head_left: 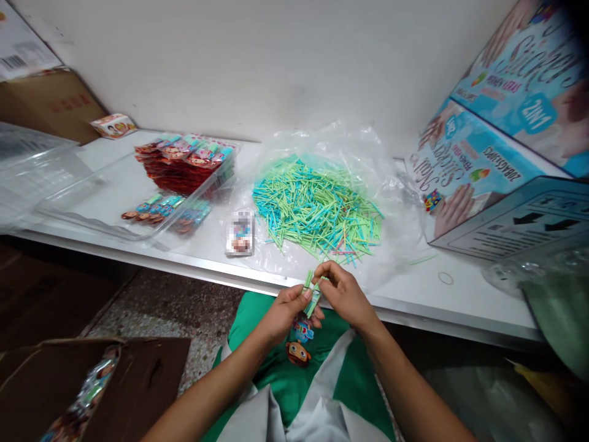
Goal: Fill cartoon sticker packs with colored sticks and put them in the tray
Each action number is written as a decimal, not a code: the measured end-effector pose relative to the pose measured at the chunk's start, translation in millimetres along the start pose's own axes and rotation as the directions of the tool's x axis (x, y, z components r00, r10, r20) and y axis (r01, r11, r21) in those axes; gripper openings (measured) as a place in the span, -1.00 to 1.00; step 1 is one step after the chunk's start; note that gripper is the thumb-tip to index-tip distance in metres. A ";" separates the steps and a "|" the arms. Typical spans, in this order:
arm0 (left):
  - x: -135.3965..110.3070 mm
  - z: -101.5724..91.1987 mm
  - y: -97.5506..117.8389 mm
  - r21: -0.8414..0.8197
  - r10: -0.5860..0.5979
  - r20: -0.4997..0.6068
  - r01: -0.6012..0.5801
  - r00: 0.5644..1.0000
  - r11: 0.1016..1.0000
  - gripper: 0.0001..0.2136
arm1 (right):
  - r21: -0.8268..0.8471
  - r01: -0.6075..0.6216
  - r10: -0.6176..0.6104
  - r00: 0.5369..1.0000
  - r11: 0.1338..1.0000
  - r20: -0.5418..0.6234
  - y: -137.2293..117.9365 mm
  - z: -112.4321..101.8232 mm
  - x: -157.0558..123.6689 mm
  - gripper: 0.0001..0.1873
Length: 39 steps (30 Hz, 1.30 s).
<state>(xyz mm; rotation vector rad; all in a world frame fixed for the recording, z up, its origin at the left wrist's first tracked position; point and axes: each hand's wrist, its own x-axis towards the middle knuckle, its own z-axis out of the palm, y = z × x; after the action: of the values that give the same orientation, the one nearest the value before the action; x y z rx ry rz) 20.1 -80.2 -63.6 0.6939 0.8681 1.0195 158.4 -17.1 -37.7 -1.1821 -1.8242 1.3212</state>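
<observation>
Just in front of the table edge, my left hand point(289, 307) is closed round a cartoon card point(300, 353) with a round brown face at its lower end. Pale green sticks point(309, 280) stand up at the card's top, between my hands. Fingers of my right hand point(340, 288) pinch at these sticks, partly covering them. On a clear plastic bag point(396, 227) beyond my hands lies a large heap of thin green and blue sticks point(313, 202). A small stack of printed cards point(240, 233) sits left of the heap.
A clear plastic tray point(92, 215) at left holds stacked cartoon packets point(184, 162). Blue printed boxes point(483, 147) stand at right, near a rubber band point(445, 278). An open carton point(151, 374) with packets is below left. Cardboard point(50, 101) stands at back left.
</observation>
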 end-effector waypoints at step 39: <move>-2.4 -26.4 13.3 -0.078 -0.138 -0.153 0.127 0.979 0.989 -0.68 | -0.825 0.087 -0.028 0.996 0.558 0.086 22.9 -7.2 68.8 -0.77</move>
<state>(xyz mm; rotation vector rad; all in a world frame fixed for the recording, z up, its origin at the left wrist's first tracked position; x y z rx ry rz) -9.1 -74.9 -64.9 0.4951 0.9993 0.9889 142.0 50.6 -59.5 -1.5017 -2.6281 0.3681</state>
